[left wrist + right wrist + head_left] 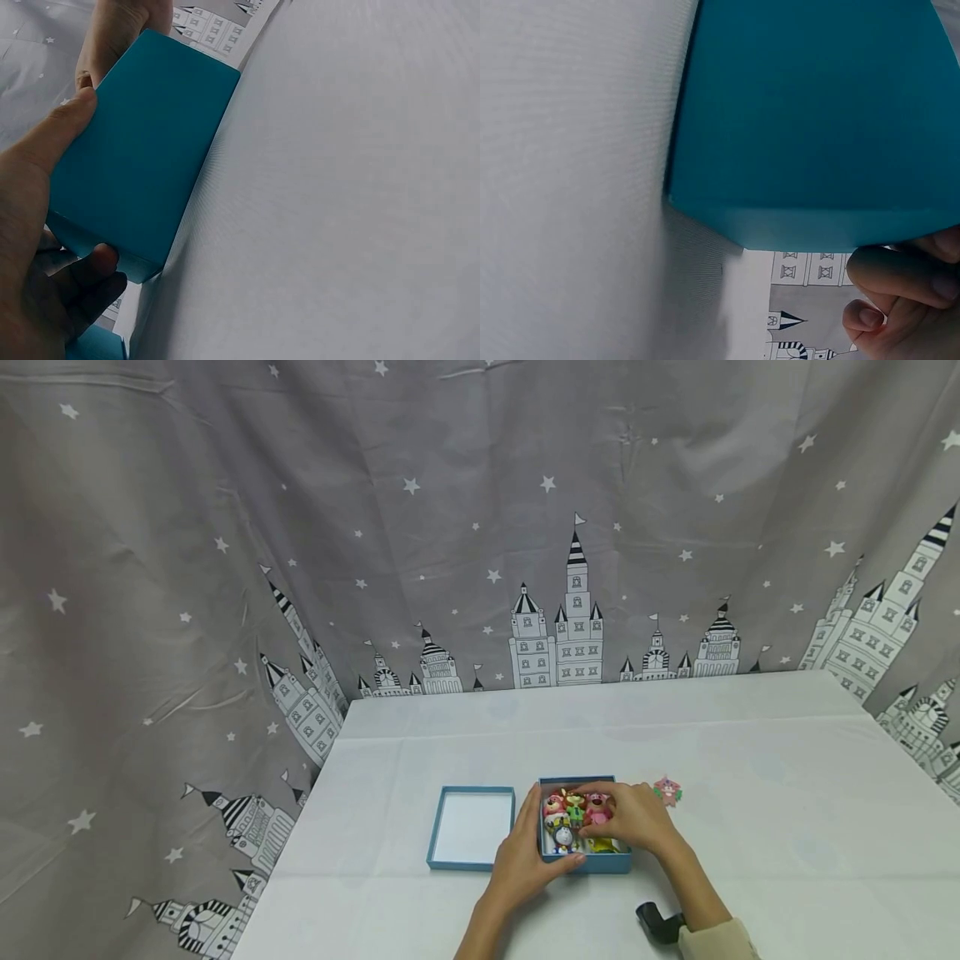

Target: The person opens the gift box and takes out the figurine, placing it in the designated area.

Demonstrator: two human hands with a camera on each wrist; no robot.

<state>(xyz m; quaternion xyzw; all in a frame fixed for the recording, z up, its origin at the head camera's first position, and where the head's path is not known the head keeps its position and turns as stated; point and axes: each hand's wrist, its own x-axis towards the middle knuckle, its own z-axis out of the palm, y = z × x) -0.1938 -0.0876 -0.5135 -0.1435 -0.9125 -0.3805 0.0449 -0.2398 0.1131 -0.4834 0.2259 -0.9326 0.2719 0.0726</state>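
A blue box [600,864] stands on the table, holding several small figurines. My left hand [517,864] grips its left side, the thumb along the front edge. In the left wrist view, that thumb lies on the upper edge of the blue front wall [142,150], with fingers curled at the corner. My right hand [633,814] reaches over the right rim, thumb and forefinger around a pink bear figurine [597,810]. Beside it are a green-clothed figurine [575,810], a red-and-white one [555,810] and a dark blue one [563,837]. Something yellow [602,845] shows below the right hand.
Left of the box lies a blue-rimmed lid [471,865], its white inside facing up. A pink figurine with green parts [667,791] lies on the white table [750,843] to the right. A black device [658,923] sits at my right wrist. Behind hangs a grey castle-print curtain [450,552].
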